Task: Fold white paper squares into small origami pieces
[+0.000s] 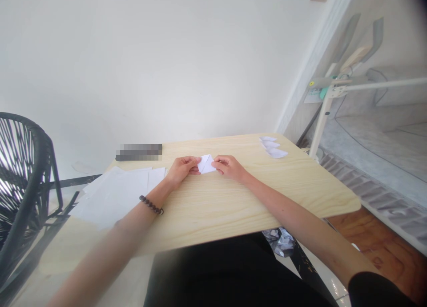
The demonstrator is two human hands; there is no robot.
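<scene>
A small folded piece of white paper (207, 163) is held between my two hands above the middle of the table, with diagonal creases across its face. My left hand (183, 168) pinches its left edge, thumb on top; a dark bead bracelet (151, 204) circles that wrist. On the opposite side, my right hand (229, 167) grips the right corner between thumb and fingers. The fingertips behind the paper are partly hidden.
White paper sheets (125, 187) lie spread on the left of the wooden table (240, 204). A blurred-out dark object (139, 152) is at the back left. Several folded white papers (276, 152) rest back right. A woven chair (26, 178) stands left.
</scene>
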